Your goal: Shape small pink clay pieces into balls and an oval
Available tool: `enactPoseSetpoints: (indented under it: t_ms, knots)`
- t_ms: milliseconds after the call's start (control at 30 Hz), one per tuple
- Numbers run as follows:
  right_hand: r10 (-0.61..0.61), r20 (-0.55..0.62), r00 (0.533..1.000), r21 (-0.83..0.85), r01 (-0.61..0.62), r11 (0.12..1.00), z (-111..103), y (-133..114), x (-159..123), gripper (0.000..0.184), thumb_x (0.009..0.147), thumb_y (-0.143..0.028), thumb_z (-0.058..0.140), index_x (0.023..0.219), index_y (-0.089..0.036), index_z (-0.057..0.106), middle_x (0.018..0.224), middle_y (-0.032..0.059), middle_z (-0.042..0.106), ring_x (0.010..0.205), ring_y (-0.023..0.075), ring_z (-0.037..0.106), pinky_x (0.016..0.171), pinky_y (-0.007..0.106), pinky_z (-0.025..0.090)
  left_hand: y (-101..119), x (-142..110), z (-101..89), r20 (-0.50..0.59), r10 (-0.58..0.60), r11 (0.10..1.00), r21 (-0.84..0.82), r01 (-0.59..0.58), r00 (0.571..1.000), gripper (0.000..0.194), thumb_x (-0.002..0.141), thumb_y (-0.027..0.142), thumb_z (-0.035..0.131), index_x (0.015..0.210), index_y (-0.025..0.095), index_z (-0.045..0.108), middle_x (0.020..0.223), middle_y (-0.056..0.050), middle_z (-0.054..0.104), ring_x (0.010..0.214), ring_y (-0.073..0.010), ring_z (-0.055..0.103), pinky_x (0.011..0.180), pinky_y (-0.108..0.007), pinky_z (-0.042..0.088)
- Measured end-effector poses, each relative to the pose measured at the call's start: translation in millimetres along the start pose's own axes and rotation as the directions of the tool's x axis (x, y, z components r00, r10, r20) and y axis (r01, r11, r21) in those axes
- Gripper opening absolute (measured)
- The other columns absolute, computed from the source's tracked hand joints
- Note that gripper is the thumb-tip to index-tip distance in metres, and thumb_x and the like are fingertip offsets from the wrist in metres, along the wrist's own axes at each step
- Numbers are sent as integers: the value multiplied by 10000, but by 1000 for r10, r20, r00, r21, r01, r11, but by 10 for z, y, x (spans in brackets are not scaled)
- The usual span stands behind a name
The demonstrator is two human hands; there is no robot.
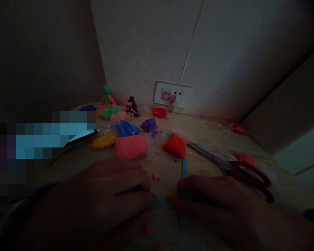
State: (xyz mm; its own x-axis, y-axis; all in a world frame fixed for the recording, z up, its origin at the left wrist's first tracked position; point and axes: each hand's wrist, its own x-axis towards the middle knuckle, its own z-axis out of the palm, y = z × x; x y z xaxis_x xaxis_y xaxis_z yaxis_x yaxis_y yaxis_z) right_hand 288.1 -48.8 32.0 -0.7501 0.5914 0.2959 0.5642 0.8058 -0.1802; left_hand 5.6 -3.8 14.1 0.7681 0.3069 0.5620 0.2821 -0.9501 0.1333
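Note:
A small flat blue strip lies between the fingertips of my two hands, low over the wooden table. My left hand is closed, with thumb and fingers pinching the strip's left end. At the other end, my right hand is also closed, fingertips on the strip. A longer light-blue flat stick passes under or through my right fingers, which hide its middle; I cannot tell if they grip it. Two tiny orange-red balls rest just beyond my fingertips, and another red ball is nearer to me.
Scissors with dark red handles lie right. Bagged coloured clay stands behind: pink, orange-red, blue, purple, yellow. A green figure, a dark figure and a wall socket are farther back. A lit phone is left.

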Motion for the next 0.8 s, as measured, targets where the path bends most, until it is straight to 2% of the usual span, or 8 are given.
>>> enactPoseSetpoints:
  t_ms: [133, 267, 433, 567, 667, 800]
  knots:
    - [-39, -42, 998, -51, 36, 998, -9, -6, 5, 595, 1275, -235, 204, 1116, -197, 776, 997, 3, 820, 761, 101, 788, 681, 206, 579, 7, 3, 11, -15, 5, 1000, 4, -5, 1000, 375, 1252, 251, 328, 1038, 258, 636, 950, 33, 775, 820, -162, 730, 737, -322, 505]
    - [-41, -43, 998, -28, 39, 999, -17, -3, 29, 557, 1272, -219, 255, 1117, -184, 789, 997, 18, 827, 746, 96, 793, 680, 188, 585, 24, 9, 24, -24, -9, 1000, 24, 10, 1000, 379, 1232, 232, 369, 986, 253, 656, 937, 21, 783, 816, -182, 713, 724, -345, 491]
    - [-36, -10, 999, 15, 36, 999, -11, 10, 27, 509, 1262, -213, 309, 1094, -166, 787, 968, 19, 800, 712, 109, 762, 639, 217, 565, 21, 8, 17, -18, 0, 1000, -8, 0, 1000, 347, 1206, 188, 421, 943, 241, 640, 934, 14, 771, 815, -176, 709, 727, -336, 495]
    - [-52, -29, 998, 1, 52, 999, -17, 25, 2, 545, 1259, -201, 279, 1139, -156, 809, 1012, 49, 822, 760, 122, 793, 667, 220, 584, 15, 9, 8, -27, 3, 1000, 0, -3, 1000, 367, 1226, 218, 397, 958, 246, 645, 928, 20, 766, 809, -172, 714, 727, -334, 493]
    - [-28, -47, 998, 1, 28, 1000, -23, 22, 4, 511, 1239, -150, 306, 1168, -167, 812, 1008, 26, 828, 776, 110, 809, 681, 200, 594, 6, 17, -3, -27, -1, 1000, 20, 2, 1000, 400, 1254, 247, 340, 1001, 248, 650, 944, 25, 761, 808, -166, 711, 747, -333, 496]
    - [-18, -24, 1000, -17, 18, 1000, -23, -4, 34, 527, 1213, -102, 308, 1144, -178, 825, 992, 21, 831, 763, 114, 820, 682, 201, 608, -20, 26, -9, 3, -45, 999, -3, 45, 999, 493, 1271, 301, 305, 962, 248, 686, 950, 30, 764, 812, -154, 708, 726, -309, 493]
